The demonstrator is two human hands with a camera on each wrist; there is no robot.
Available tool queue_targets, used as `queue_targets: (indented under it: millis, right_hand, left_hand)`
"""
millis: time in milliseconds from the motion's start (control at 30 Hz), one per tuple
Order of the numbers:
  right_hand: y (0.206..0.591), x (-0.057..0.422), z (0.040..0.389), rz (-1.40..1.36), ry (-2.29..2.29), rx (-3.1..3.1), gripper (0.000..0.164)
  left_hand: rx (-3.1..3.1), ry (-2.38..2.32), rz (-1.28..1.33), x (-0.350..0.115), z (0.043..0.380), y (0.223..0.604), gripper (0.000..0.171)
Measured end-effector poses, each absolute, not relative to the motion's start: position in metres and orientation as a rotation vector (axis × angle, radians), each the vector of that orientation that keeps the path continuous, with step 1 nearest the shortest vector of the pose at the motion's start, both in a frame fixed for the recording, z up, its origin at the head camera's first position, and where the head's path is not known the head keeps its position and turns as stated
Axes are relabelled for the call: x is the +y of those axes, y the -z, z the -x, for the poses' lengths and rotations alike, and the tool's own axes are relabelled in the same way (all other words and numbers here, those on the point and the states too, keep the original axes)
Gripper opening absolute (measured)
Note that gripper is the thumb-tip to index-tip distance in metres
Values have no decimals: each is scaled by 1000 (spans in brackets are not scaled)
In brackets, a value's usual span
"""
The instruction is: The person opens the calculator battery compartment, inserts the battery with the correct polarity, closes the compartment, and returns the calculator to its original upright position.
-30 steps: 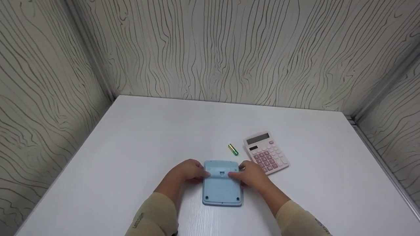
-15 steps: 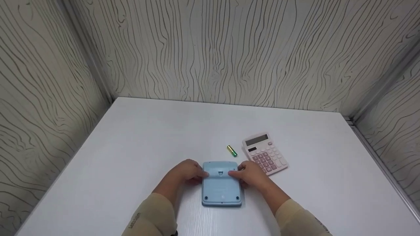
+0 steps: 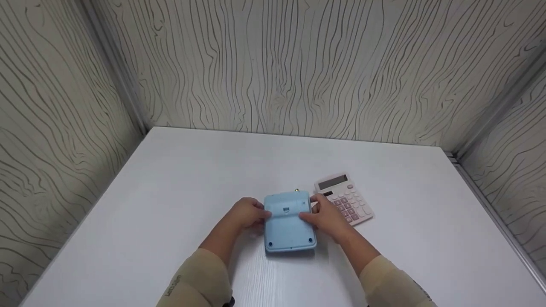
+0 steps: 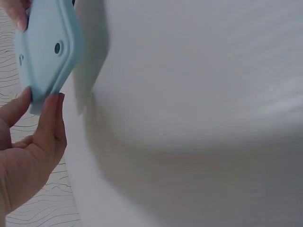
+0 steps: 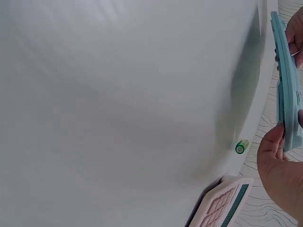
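A light blue calculator [image 3: 289, 230] is held back side up between both hands, its battery cover and small dark feet showing. My left hand [image 3: 247, 214] pinches its left edge, thumb on the back and fingers beneath. On the opposite edge my right hand [image 3: 327, 216] grips it the same way. The right wrist view shows the calculator [image 5: 289, 90] raised off the table, its shadow lying below. A green and gold battery [image 5: 242, 146] lies on the table beyond it; in the head view the calculator hides most of it.
A pink calculator [image 3: 360, 207] lies face up on the white table [image 3: 204, 170], partly behind the right hand. Wood-grain patterned panels [image 3: 273, 72] enclose the table at the back and both sides.
Both hands have lifted the blue calculator off the table and moved it slightly away from the body, so it now covers most of the battery. The pink calculator has stayed put.
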State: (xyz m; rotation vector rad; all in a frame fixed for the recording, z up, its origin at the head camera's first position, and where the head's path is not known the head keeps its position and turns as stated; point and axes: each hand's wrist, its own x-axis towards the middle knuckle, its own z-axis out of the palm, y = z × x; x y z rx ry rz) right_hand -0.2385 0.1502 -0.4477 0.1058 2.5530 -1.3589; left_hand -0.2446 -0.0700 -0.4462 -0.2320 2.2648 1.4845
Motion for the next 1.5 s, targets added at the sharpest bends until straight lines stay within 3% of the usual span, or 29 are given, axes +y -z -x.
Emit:
queue_targets:
  millis: [333, 633, 1000, 1267, 1500]
  right_hand:
    - [434, 141, 238, -62, 1495, 2619, 60]
    - [427, 127, 234, 124, 1478, 2800, 59]
    - [419, 111, 231, 256, 1327, 2935, 56]
    - [418, 107, 229, 384, 1257, 2972, 56]
    - [413, 114, 231, 357, 1538, 2776, 50]
  left_hand:
    - [2209, -1610, 376, -56, 247, 437, 61]
    - [2268, -1625, 345, -47, 245, 425, 67]
    - [2275, -1561, 374, -30, 240, 416, 107]
    - [2300, -1561, 426, -31, 243, 417, 102]
    - [2266, -1627, 373, -32, 243, 416, 103]
